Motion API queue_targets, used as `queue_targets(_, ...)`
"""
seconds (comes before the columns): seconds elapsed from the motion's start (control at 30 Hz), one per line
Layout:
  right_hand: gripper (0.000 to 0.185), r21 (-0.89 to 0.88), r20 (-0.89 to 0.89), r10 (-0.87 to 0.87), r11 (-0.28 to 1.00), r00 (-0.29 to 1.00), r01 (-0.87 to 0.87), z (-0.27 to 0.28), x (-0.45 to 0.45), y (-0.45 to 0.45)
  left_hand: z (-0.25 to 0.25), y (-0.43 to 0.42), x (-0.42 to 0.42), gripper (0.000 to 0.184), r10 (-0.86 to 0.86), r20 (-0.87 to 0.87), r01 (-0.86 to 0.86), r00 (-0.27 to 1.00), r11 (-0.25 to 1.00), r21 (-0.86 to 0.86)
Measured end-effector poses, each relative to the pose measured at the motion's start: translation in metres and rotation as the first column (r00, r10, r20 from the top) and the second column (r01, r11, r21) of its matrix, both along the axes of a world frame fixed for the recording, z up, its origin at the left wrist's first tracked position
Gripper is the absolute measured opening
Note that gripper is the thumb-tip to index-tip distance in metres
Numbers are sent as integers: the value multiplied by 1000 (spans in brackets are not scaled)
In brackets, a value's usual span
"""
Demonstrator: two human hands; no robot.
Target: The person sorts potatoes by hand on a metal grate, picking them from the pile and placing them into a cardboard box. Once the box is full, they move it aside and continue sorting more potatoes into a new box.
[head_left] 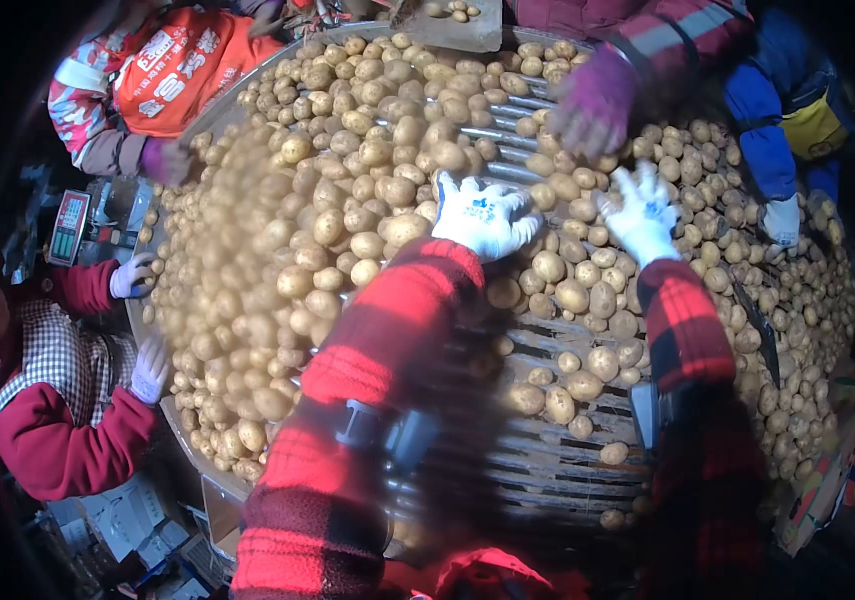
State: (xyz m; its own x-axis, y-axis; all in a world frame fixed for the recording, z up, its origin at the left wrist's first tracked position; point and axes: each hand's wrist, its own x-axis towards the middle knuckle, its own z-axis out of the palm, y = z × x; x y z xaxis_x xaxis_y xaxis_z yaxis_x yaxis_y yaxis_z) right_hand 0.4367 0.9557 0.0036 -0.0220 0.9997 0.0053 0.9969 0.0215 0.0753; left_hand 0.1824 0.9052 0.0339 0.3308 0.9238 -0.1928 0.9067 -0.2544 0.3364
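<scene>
Many potatoes (572,296) lie across a table of metal slats (547,345). My left hand (485,215), in a white glove with blue print, rests at the edge of the thick potato heap, its fingers apart. A potato touches or nearly touches its fingertips on the right. In a matching glove, my right hand (640,215) spreads its fingers over the potatoes further right. Neither hand visibly grips a potato, though the palms face down and what lies under them is hidden.
A co-worker's purple-gloved hand (595,105) reaches in just beyond my hands. Other workers' gloved hands rest at the left rim, and a blue-sleeved arm (755,130) reaches in at right. A digital scale (69,228) stands at left. A metal scoop or tray (457,30) holds several potatoes.
</scene>
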Motion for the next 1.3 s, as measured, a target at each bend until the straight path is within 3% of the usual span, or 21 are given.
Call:
queue_targets(0.1,58,40,-192,142,990,971,-137,-1,-23,-47,-9,-15,1,60,31,-9,-30,999,993,110)
queue_targets(0.17,55,75,-104,217,975,970,-210,3,-44,-78,2,-26,-2,53,-5,5,4,1000,997,82)
queue_targets(0.2,54,54,-186,233,972,955,-227,2,-48,-88,-6,-41,-3,48,-18,83,-4,996,968,252)
queue_targets(0.23,53,2,-218,230,972,949,-235,-1,-55,-98,-1,-53,-4,51,-51,-32,57,998,972,229)
queue_targets(0.3,51,33,-255,300,953,919,-301,-12,-65,-125,9,-79,-9,50,-126,-45,130,991,987,95)
queue_targets(0.33,52,52,-413,304,949,858,-311,-4,-75,-139,0,-94,-17,47,-87,35,79,996,978,191)
queue_targets(0.37,52,34,-327,332,940,885,-341,5,-85,-157,-10,-112,-25,45,-66,83,32,994,932,361)
queue_targets(0.47,55,114,-269,427,904,863,-411,-1,-105,-202,-17,-161,-42,49,-96,109,50,989,929,366)
queue_targets(0.57,63,23,-69,447,894,892,-447,-1,-124,-258,-11,-212,-59,49,-56,120,10,991,933,359)
queue_targets(0.7,65,-109,-135,560,812,818,-574,19,-110,-325,-9,-282,-96,59,100,131,-131,986,957,258)
queue_targets(0.77,65,-77,-179,587,791,789,-606,34,-96,-341,9,-307,-106,61,190,-83,-173,978,968,181)
queue_targets(0.8,66,-30,-246,606,775,756,-631,34,-83,-342,6,-319,-116,62,246,-44,-239,968,962,134)
queue_targets(0.83,67,22,-311,630,753,712,-657,36,-70,-339,0,-336,-122,62,302,-112,-273,947,936,222)
queue_targets(0.93,59,351,-159,452,857,878,-377,35,-23,-284,-23,-381,-147,59,466,-100,-417,879,854,310)
queue_targets(0.97,61,317,-46,304,908,952,-274,20,-4,-266,-22,-393,-147,58,511,-84,-460,856,825,328)
queue_targets(1.0,65,135,-111,173,978,979,-158,1,15,-249,-16,-406,-143,56,540,-64,-495,839,808,320)
queue_targets(1.03,65,137,-111,172,978,979,-156,1,7,-257,-10,-417,-136,53,569,0,-537,822,776,330)
queue_targets(1.1,64,179,110,191,962,976,-208,-7,-21,-282,-14,-445,-120,53,561,20,-533,828,775,341)
queue_targets(1.2,70,205,-219,352,929,910,-310,-6,-56,-354,-14,-471,-99,53,517,13,-501,856,823,268)
queue_targets(1.27,73,-116,-31,339,933,940,-340,31,-81,-394,-8,-470,-92,51,526,31,-517,850,819,249)
queue_targets(1.3,70,-105,-122,435,888,892,-447,25,-82,-412,-8,-468,-90,49,550,41,-543,834,807,233)
